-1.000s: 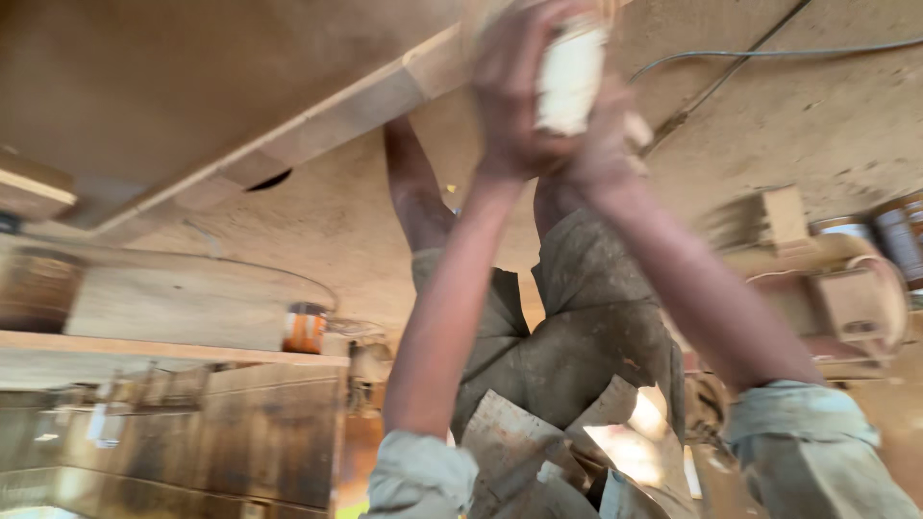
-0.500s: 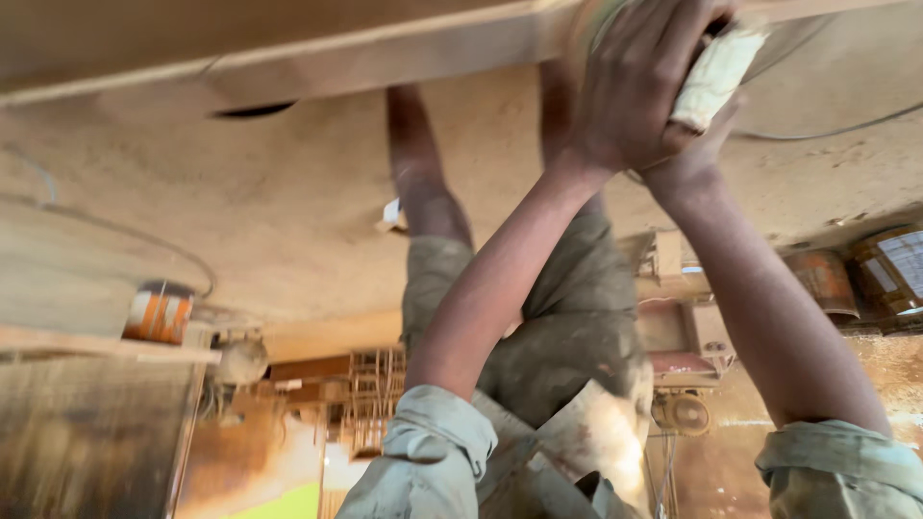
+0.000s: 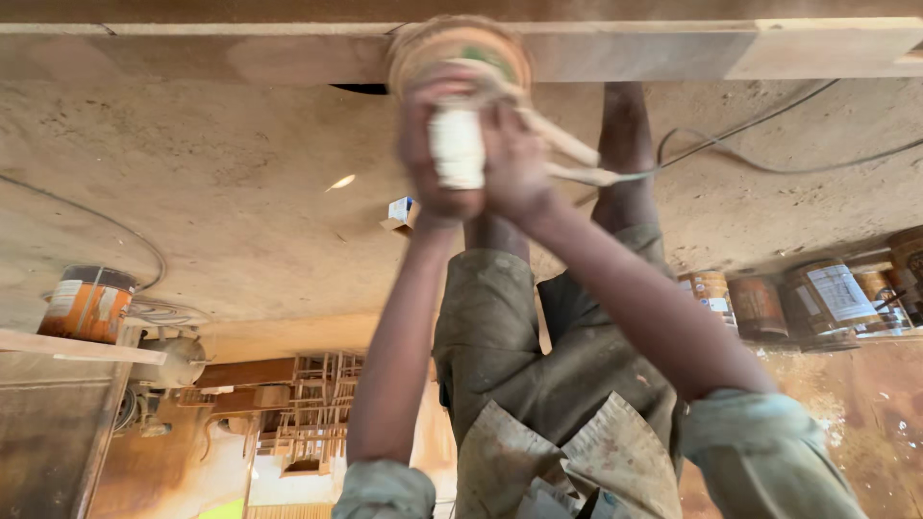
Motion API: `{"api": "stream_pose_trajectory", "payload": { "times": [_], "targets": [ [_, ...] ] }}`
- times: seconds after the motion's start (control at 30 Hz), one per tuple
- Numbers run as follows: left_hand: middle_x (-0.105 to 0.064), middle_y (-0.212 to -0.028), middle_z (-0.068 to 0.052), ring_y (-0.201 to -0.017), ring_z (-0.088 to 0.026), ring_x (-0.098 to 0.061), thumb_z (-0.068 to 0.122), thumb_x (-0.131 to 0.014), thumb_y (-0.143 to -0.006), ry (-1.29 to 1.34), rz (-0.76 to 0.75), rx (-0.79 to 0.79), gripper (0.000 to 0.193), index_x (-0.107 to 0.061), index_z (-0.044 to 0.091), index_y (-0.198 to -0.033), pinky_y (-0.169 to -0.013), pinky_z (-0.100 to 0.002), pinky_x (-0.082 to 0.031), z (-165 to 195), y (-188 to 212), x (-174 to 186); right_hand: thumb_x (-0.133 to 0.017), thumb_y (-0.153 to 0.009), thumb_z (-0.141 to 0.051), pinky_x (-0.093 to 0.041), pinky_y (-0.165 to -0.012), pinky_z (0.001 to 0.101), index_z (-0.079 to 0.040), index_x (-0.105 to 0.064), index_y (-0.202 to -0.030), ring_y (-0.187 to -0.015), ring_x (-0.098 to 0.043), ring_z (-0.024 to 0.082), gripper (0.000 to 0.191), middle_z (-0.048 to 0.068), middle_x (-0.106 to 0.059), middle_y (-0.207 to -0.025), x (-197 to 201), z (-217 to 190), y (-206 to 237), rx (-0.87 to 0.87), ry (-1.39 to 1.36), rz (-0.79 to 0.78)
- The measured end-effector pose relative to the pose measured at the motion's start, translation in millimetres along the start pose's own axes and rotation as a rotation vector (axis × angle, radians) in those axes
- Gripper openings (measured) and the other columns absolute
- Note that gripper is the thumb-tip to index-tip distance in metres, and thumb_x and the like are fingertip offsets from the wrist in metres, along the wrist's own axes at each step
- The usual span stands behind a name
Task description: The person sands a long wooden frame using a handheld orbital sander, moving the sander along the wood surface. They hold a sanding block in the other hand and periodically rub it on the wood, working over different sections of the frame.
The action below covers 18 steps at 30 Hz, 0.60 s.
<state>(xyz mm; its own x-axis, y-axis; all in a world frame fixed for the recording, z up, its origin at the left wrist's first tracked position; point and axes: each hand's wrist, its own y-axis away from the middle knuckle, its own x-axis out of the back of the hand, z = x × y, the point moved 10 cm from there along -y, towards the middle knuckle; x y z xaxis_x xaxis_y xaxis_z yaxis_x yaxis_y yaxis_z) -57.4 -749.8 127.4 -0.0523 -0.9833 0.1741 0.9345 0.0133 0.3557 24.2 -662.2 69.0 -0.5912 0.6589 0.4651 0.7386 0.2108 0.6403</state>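
Note:
Both hands grip a power tool with a white handle [image 3: 456, 146] and a round disc head [image 3: 460, 53]; the tool is blurred. My left hand [image 3: 431, 144] wraps the handle from the left, and my right hand [image 3: 514, 163] holds it from the right. The disc rests against a long pale wooden board [image 3: 673, 48] that runs across the top of the view. A cord [image 3: 731, 159] leaves the tool and runs off to the right over the sandy ground. My legs in dusty olive trousers [image 3: 538, 384] show behind my arms.
Several labelled paint cans [image 3: 827, 298] stand in a row at the right. An orange can [image 3: 88, 303] sits at the left beside a wooden plank [image 3: 67, 346]. A small box [image 3: 402, 211] lies on the ground, with stacked wooden frames [image 3: 317, 404] beyond.
Both hands have slid the tool left along the board. The view has swung, bringing the cans at the right into sight.

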Motion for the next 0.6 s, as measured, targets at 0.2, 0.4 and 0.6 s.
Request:
{"api": "stream_pose_trajectory", "payload": {
  "times": [0.2, 0.4, 0.6],
  "targets": [
    [-0.062, -0.113, -0.017, -0.105, -0.032, -0.066, 0.077, -0.043, -0.092, -0.237, 0.002, 0.05, 0.089, -0.052, -0.004, -0.127, -0.09, -0.038, -0.054, -25, -35, 112, -0.075, -0.092, -0.022, -0.062, -0.076, 0.0462, -0.003, -0.033, -0.15, -0.107, -0.064, 0.045, 0.074, 0.03, -0.055, -0.124, -25, -111, -69, 0.151, -0.079, 0.195],
    [-0.064, -0.124, -0.014, -0.117, -0.03, -0.066, 0.081, -0.04, -0.092, -0.135, -0.032, -0.05, 0.09, -0.051, 0.002, -0.132, -0.103, -0.04, -0.054, -17, -44, 67, -0.075, -0.092, -0.024, -0.06, -0.07, 0.0498, 0.004, -0.036, -0.149, -0.089, -0.07, 0.042, 0.074, 0.031, -0.06, -0.117, 6, -75, -62, 0.003, -0.144, 0.186],
    [-0.063, -0.105, -0.015, -0.091, -0.035, -0.068, 0.078, -0.041, -0.089, -0.278, -0.217, -0.028, 0.082, -0.059, 0.002, -0.115, -0.079, -0.041, -0.052, 16, -45, -25, -0.075, -0.096, -0.021, -0.058, -0.085, 0.0497, 0.009, -0.033, -0.146, -0.107, -0.068, 0.045, 0.072, 0.028, -0.06, -0.125, 71, -23, -16, -0.039, -0.227, 0.314]
  ]
}}
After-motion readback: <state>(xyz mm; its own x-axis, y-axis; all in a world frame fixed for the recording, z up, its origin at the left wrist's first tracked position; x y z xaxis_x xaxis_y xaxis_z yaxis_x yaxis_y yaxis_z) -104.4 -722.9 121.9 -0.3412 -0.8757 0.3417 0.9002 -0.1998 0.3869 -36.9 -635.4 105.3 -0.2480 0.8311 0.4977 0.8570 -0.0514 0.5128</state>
